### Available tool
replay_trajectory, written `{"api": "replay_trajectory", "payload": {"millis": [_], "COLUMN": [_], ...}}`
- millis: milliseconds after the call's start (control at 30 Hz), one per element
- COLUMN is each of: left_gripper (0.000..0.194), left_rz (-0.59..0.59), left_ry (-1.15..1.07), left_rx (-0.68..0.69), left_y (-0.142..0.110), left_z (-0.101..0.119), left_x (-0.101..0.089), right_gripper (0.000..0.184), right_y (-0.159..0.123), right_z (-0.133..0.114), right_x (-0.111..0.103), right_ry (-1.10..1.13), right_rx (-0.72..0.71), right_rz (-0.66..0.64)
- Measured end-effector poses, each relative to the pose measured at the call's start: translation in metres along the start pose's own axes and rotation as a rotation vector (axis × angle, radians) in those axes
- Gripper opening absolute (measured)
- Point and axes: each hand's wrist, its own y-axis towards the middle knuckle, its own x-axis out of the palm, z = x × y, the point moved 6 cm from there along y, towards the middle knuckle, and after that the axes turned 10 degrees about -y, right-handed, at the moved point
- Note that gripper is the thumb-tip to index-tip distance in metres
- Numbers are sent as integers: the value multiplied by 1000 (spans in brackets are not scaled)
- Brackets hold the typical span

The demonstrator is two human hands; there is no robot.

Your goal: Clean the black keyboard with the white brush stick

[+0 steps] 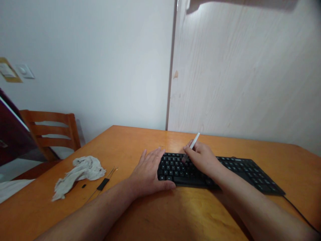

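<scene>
Orange wooden table (296, 167), black keyboard (247, 169), crumpled cloth (80, 175), perhaps a thin black cable (103, 184)

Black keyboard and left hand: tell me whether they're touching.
Touching. The head view shows the left hand lying flat over the left end of the black keyboard, its thumb wrapped along the keyboard's front edge.

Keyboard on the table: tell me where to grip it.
Probably best to take the keyboard by its right end, coming from the right. It lies flat and that stretch is bare, while the left hand and the right hand, holding a white-handled tool, cover the rest. Pinch the front and back edges, clear of the cable.
</scene>
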Motion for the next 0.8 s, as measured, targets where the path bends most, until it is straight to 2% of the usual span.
{"api": "replay_trajectory", "payload": {"millis": [167, 367, 600, 733, 800], "left_gripper": [118, 115, 115, 116, 116], "left_rz": [0, 4, -3, 2, 8], "left_ry": [1, -2, 0, 7, 11], "left_rx": [6, 19, 5, 2, 5], "left_y": [-1, -1, 0, 0, 0], "left_z": [0, -2, -1, -2, -3], "left_x": [0, 2, 1, 1, 1], "right_gripper": [20, 20, 19, 19, 19], "right_y": [0, 2, 4, 6, 5], "right_z": [-5, 1, 5, 11, 9], "right_x": [7, -8, -3, -10, -11], "right_ry": [112, -24, -31, -124, -96], "right_rx": [-36, 51, 39, 75, 78], "right_rz": [-88, 26, -62, 9, 19]}}
